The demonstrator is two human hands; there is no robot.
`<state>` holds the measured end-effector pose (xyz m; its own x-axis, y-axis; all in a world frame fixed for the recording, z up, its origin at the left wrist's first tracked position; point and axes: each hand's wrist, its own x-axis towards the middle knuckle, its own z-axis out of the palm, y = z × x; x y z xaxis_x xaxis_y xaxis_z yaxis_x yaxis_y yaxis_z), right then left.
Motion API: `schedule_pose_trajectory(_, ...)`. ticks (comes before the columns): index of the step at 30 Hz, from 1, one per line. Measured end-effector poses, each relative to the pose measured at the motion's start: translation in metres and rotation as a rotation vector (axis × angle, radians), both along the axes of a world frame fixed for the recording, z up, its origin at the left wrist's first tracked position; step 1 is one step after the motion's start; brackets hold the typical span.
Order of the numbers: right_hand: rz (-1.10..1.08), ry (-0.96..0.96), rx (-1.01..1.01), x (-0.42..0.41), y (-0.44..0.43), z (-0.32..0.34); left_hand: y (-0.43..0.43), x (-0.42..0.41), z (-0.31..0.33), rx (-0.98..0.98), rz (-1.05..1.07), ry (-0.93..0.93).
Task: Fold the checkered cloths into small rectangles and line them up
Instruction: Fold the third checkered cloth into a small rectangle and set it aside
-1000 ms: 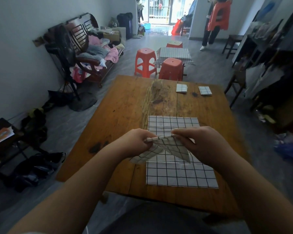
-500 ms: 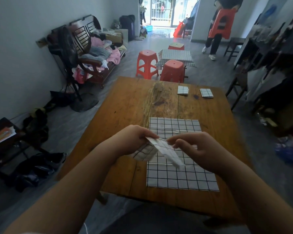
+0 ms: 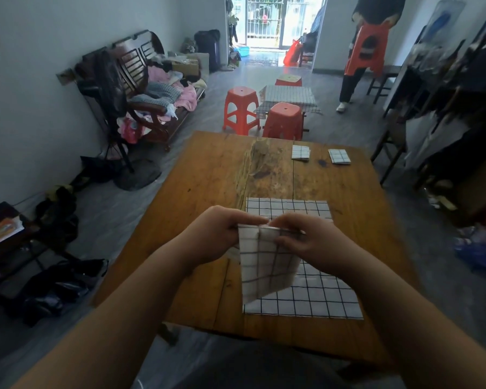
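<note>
Wood table (image 3: 213, 175) — L hand (image 3: 216, 234) & R hand (image 3: 317, 242), grips pinching top of blurred checkered cloth (image 3: 264, 265), fingertips partly hidden.

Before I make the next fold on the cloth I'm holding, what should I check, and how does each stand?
1. Grip: left hand and right hand pinch the held cloth's top edge: ok.
2. Hang: bottom edge slants: not ok.
3. Layer alignment: cannot tell.
4. The flat cloth lies spread on the table underneath: ok.
5. The two folded cloths sit side by side, apart, at the far edge: ok.
</note>
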<state>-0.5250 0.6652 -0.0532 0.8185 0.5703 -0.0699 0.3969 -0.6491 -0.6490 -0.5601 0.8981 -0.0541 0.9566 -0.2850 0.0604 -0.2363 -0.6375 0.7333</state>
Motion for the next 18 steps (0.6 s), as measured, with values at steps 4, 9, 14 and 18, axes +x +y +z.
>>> schedule_pose_trajectory(4, 0.026, -0.008, -0.033, -0.002, 0.0, 0.0, 0.004, -0.006, 0.001, -0.027, -0.016, 0.057)
schedule_pose_trajectory(9, 0.011, 0.019, -0.036, -0.003, -0.007, 0.0, 0.011, -0.013, 0.003, -0.087, -0.02, 0.093)
schedule_pose_trajectory(14, 0.045, 0.041, -0.047, -0.005, -0.008, 0.001, 0.007, -0.014, 0.002, -0.094, 0.031, 0.09)
schedule_pose_trajectory(18, 0.07, 0.085, -0.03, -0.008, -0.006, -0.003, 0.003, -0.013, 0.001, -0.114, 0.046, 0.133)
